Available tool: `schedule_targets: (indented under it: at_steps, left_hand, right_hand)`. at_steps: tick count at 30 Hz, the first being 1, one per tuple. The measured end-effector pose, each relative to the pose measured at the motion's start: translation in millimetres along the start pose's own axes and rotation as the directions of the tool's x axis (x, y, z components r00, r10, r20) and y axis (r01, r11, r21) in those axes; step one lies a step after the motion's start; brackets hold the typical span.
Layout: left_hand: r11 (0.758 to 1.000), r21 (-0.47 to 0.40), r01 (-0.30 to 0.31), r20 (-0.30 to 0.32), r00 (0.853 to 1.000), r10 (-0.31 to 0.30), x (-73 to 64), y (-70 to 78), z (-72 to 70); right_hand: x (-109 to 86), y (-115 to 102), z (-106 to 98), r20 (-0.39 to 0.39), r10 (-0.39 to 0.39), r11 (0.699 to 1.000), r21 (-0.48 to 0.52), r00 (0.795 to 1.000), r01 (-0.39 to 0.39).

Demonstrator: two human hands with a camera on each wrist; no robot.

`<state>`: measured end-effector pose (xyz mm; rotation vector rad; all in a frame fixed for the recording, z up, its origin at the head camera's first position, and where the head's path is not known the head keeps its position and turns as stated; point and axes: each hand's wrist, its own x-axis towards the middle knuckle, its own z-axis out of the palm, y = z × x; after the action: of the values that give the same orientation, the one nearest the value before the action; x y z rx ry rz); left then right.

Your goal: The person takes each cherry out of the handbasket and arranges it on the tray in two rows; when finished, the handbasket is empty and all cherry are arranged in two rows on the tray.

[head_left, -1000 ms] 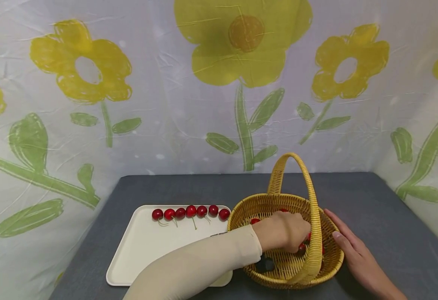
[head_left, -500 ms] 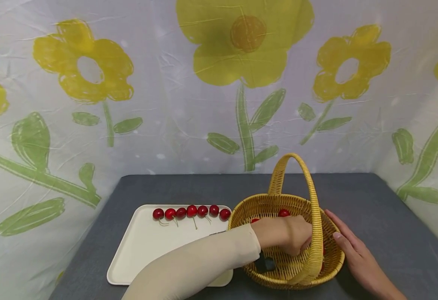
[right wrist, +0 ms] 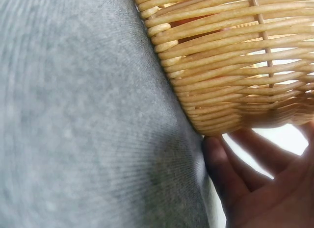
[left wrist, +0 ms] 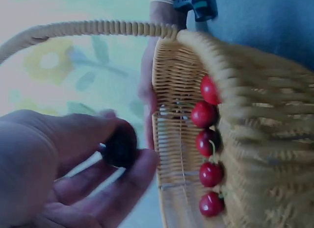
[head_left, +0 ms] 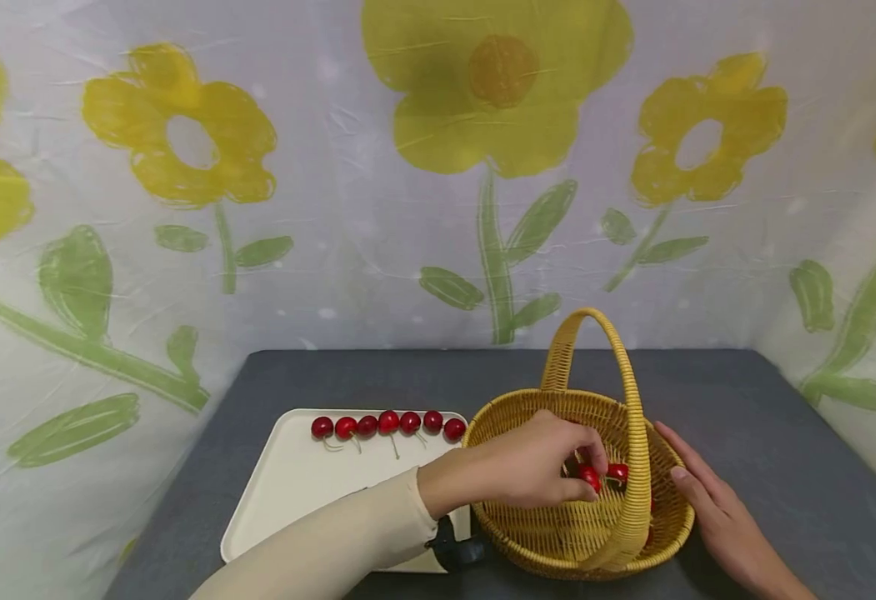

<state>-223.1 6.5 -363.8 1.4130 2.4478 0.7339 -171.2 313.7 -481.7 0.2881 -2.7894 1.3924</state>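
My left hand [head_left: 531,462] is over the wicker basket [head_left: 513,525], pinching a cherry [left wrist: 120,144] between thumb and fingers; it looks dark against the light in the left wrist view. Several red cherries [left wrist: 203,114] lie below in the basket, partly hidden by the hand and handle in the head view. At the basket's right side my right hand [head_left: 726,504] rests its fingers and thumb against the outer weave [right wrist: 211,86]. A cream tray [head_left: 287,500] on the left bears a row of cherries [head_left: 388,422] along its far edge, some with green stems.
The basket's tall arched handle [head_left: 628,392] rises close to the left hand's fingertips. A dark grey table [head_left: 362,375] carries tray and basket, with a flower-print cloth [head_left: 317,208] hanging behind. The left forearm crosses the tray's right part.
My left hand has come up from deep in the basket and moved left, a cherry now between its fingertips. The right hand stays at the basket's side; the row on the tray is unchanged.
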Motion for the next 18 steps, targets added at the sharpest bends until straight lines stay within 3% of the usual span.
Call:
schedule_targets:
  at_steps: [3,5,9,11,18]
  left_hand:
    - [0.992,-0.109,-0.06,-0.102,0.994,0.049,-26.9,-7.5,-3.3]
    - [0.973,-0.21,-0.091,-0.173,0.983,0.055,-46.2,-12.3,-5.3]
    - [0.907,-0.406,-0.107,-0.289,0.957,-0.017,-84.9,-20.7,-8.3]
    - [0.878,-0.465,-0.109,-0.334,0.941,-0.06,-104.0,-25.2,-8.7]
    - [0.856,-0.512,-0.064,-0.411,0.894,-0.179,-165.8,-41.9,-8.9]
  right_hand:
    - [-1.2,1,0,0.001,-0.006,1.0,0.014,1.0,0.006]
    - [-1.8,2,1,0.001,-0.015,1.0,0.025,1.0,0.015]
    - [-1.5,3,2,0.0,-0.022,0.999,0.035,1.0,0.022]
    - [-1.0,3,2,-0.001,-0.02,0.999,0.038,1.0,0.02]
    - [0.6,2,1,-0.001,-0.023,0.999,0.03,1.0,0.023]
